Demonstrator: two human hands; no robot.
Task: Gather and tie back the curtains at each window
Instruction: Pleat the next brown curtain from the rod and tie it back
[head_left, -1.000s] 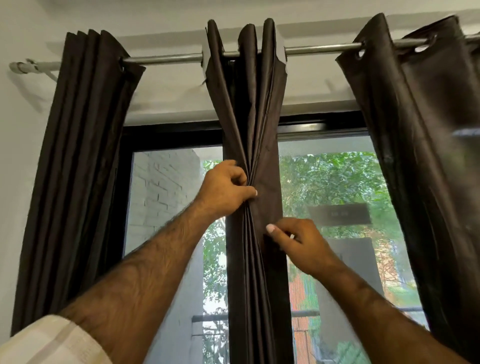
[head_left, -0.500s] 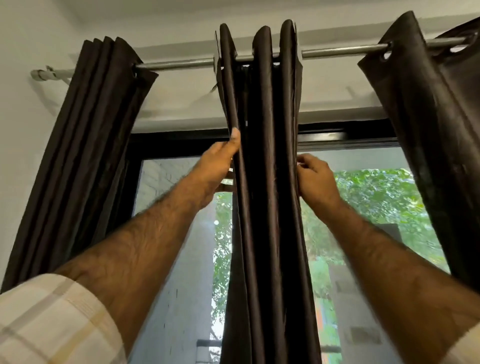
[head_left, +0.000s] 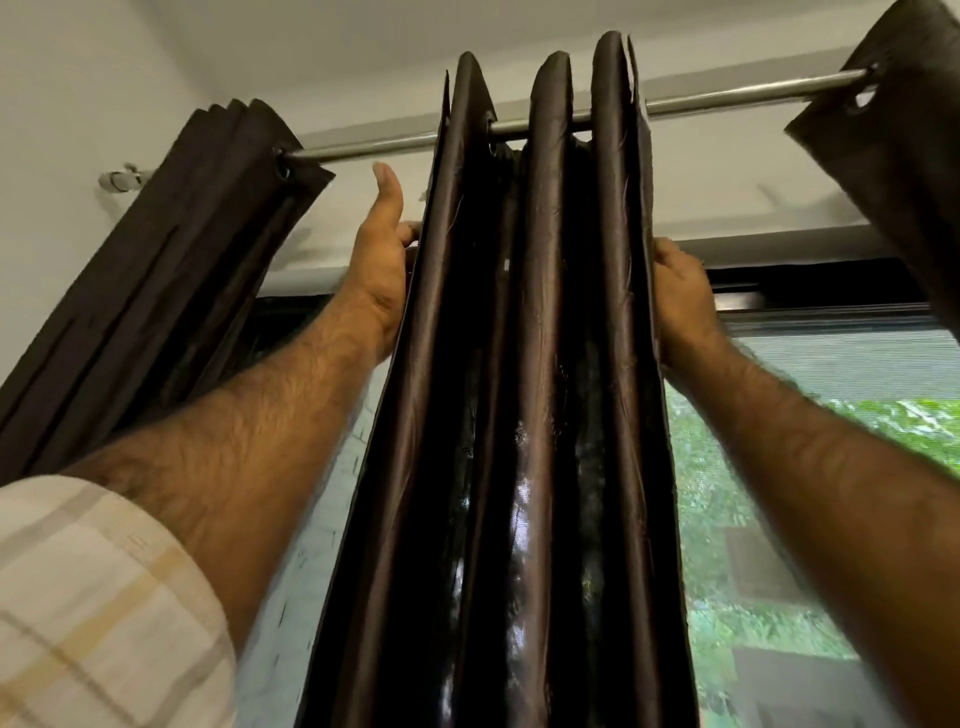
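Observation:
A dark brown middle curtain (head_left: 540, 364) hangs in tight folds from a metal rod (head_left: 384, 148). My left hand (head_left: 382, 270) is high on its left edge, thumb pointing up and fingers hooked behind the fabric. On the right edge, at about the same height, my right hand (head_left: 680, 301) has its fingers curled round the outer fold. A gathered left curtain (head_left: 171, 270) hangs by the wall. Only a corner of the right curtain (head_left: 904, 135) shows at the upper right.
Behind the curtains is a black-framed window (head_left: 810, 301) with green foliage (head_left: 737, 519) outside. The rod's bracket (head_left: 119, 179) sits on the white wall at the left. The ceiling is close above.
Both hands have slid up the middle curtain from mid-height to just under the rod. The folds are now pressed together between them, and the view has tilted upward.

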